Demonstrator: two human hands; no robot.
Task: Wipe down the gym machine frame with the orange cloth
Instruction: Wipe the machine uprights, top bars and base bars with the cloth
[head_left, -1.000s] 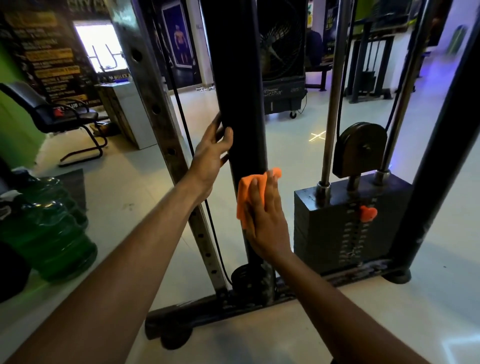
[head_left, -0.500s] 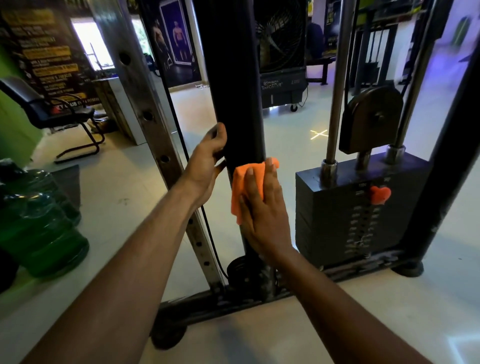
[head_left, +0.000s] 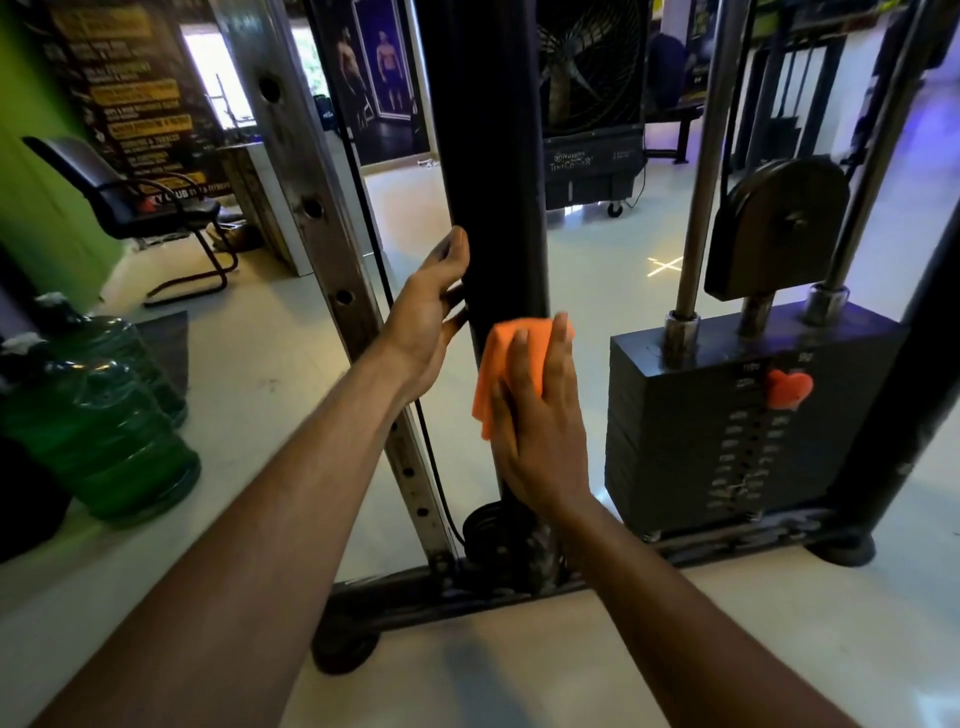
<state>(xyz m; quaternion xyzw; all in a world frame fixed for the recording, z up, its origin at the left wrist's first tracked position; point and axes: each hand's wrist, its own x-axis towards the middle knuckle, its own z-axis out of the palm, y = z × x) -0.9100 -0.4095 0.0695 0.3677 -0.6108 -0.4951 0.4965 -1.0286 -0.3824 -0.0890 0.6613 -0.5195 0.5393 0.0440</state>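
Note:
A thick black upright post (head_left: 483, 156) of the gym machine frame stands in the middle of the view. My right hand (head_left: 540, 415) lies flat on the orange cloth (head_left: 511, 358) and presses it against the post's front, low down. My left hand (head_left: 428, 312) rests on the post's left side, a little higher, its fingers reaching round behind the post. The black base bar (head_left: 415, 597) runs along the floor beneath.
A bare steel upright with holes (head_left: 311, 218) and a cable stand left of the post. The weight stack (head_left: 748, 421) with an orange pin (head_left: 789, 389), guide rods and a pulley is on the right. Green water jugs (head_left: 98, 431) and a chair (head_left: 130, 208) are at left.
My right hand with the cloth has slid a little way up the post. My left hand has kept its hold on the post's left side.

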